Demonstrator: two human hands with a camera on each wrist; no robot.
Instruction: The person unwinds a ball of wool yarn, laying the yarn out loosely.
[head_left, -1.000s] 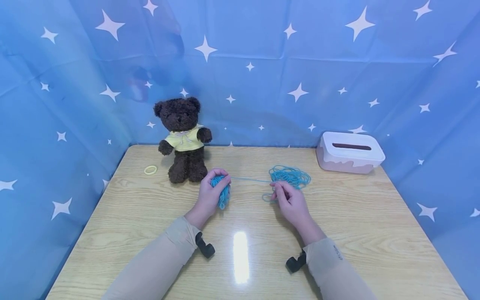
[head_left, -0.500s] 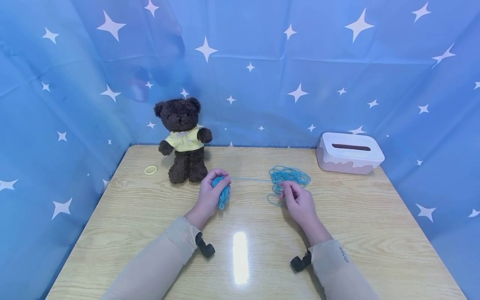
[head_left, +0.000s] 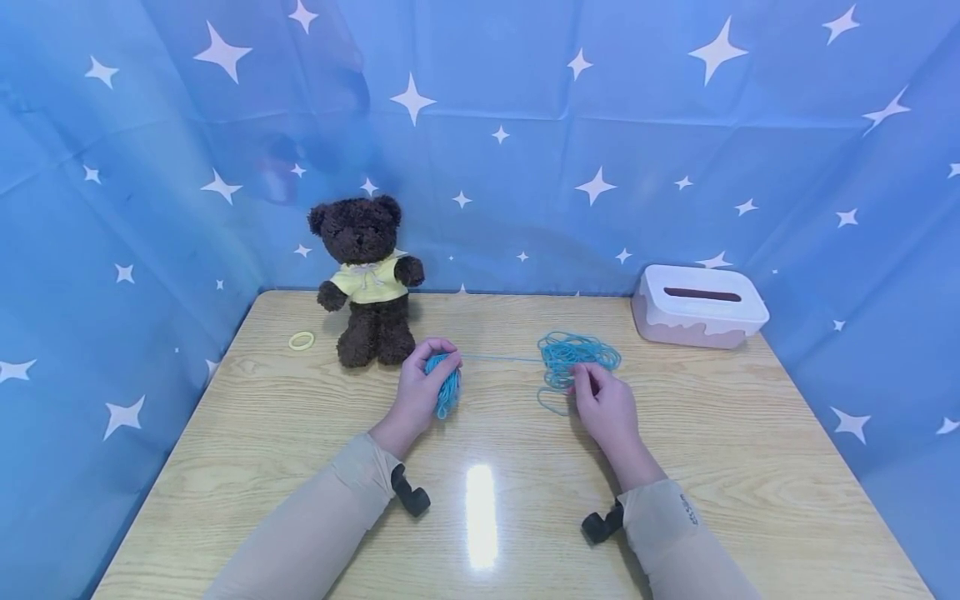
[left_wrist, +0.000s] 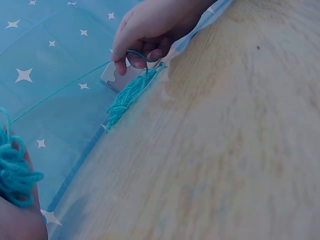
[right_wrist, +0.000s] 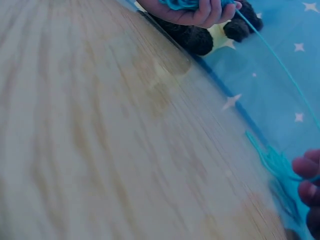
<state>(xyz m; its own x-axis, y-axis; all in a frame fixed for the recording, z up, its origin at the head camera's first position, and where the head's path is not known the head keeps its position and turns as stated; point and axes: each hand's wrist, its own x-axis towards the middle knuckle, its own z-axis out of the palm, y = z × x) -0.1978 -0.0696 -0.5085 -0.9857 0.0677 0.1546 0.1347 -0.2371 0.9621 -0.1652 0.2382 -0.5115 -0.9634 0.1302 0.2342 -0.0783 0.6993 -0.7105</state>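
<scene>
Compared with a second ago, the person's right hand (head_left: 606,404) has shifted rightward, farther from the left hand (head_left: 418,382), which has stayed in nearly the same spot. Gathered inside the left hand, its fingers and thumb curled round it, is a bundle of turquoise yarn (head_left: 447,393) with loops hanging below the palm. From it a thin turquoise strand (head_left: 502,358) runs straight across to the right hand, whose thumb and fingertips pinch it. Just beyond those fingertips lies a loose, tangled turquoise yarn pile (head_left: 579,350) on the pale wood-grain table (head_left: 300,442), one loop straying to the hand's left; the left wrist view shows the pinched yarn bending down toward this pile. Beyond the left hand stands a dark brown plush bear in a yellow top (head_left: 360,233), with a pale yellow ring (head_left: 302,340) beside it. Farther right sits a white-topped, pale pink slotted box (head_left: 701,308).
</scene>
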